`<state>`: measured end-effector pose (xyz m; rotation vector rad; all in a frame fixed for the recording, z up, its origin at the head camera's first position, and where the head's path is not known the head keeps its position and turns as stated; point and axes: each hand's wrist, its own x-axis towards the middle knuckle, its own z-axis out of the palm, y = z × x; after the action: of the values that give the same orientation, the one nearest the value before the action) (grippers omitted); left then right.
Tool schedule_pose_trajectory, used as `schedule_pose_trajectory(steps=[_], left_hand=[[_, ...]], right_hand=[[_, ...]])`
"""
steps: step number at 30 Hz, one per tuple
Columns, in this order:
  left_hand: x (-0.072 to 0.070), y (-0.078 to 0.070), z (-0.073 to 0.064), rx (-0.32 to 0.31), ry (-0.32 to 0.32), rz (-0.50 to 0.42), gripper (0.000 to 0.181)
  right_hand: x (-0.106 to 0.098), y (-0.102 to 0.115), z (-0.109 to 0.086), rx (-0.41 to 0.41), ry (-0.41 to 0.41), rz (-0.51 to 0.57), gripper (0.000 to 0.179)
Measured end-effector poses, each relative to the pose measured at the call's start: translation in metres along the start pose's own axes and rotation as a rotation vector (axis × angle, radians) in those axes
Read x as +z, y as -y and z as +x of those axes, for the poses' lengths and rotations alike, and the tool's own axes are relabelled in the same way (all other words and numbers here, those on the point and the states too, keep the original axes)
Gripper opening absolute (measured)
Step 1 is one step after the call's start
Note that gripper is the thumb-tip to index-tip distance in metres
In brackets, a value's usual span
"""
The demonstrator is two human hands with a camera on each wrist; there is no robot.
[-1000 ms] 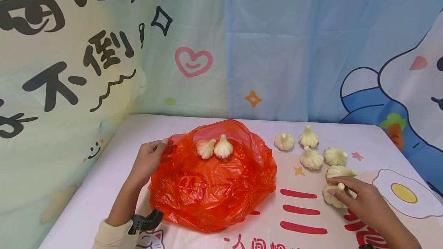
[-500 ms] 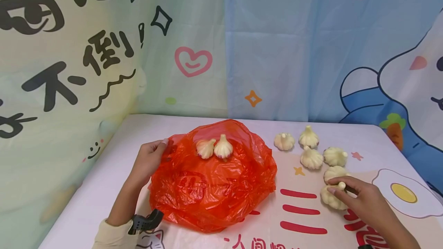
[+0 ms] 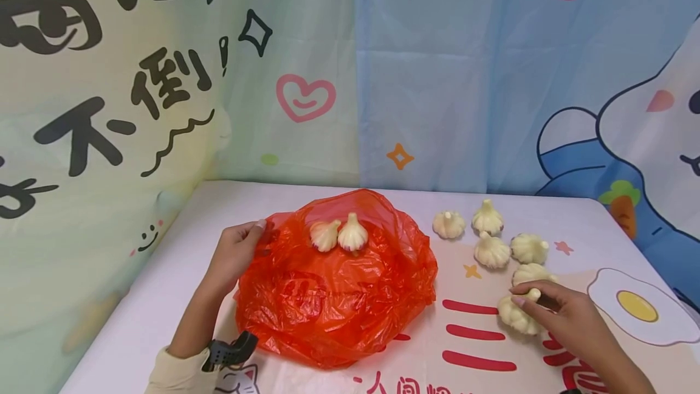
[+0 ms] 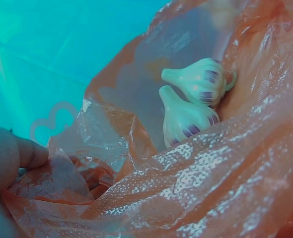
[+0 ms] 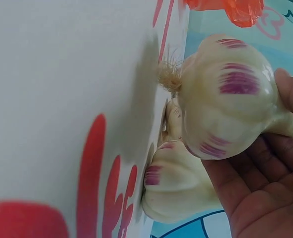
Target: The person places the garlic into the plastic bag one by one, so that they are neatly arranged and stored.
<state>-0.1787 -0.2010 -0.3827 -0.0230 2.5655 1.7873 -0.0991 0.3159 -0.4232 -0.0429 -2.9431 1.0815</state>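
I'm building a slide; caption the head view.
Left hand grips a red bag with two garlic bulbs inside; right hand pinches another garlic bulb near five more.

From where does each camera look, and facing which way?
Head: worn on the head, facing forward and down at the table; left hand and right hand show.
Left wrist: on that wrist, facing into the red bag; left fingers show.
Right wrist: on that wrist, facing the held garlic; right fingers show.
Head and left wrist share two bulbs in the bag.

White-topped table (image 3: 448, 278) against a cartoon-printed cloth backdrop (image 3: 426, 78), green and blue
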Motion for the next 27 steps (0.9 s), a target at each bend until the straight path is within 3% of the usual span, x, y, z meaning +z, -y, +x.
schedule_pose_trajectory(steps=[8, 27], left_hand=[[-0.002, 0.001, -0.001, 0.005, 0.008, 0.001, 0.048], [-0.003, 0.000, 0.000, 0.008, 0.004, -0.007, 0.048]], right_hand=[[0.000, 0.008, 0.001, 0.004, -0.005, 0.013, 0.037], [-0.008, 0.039, 0.017, -0.075, -0.040, 0.057, 0.038]])
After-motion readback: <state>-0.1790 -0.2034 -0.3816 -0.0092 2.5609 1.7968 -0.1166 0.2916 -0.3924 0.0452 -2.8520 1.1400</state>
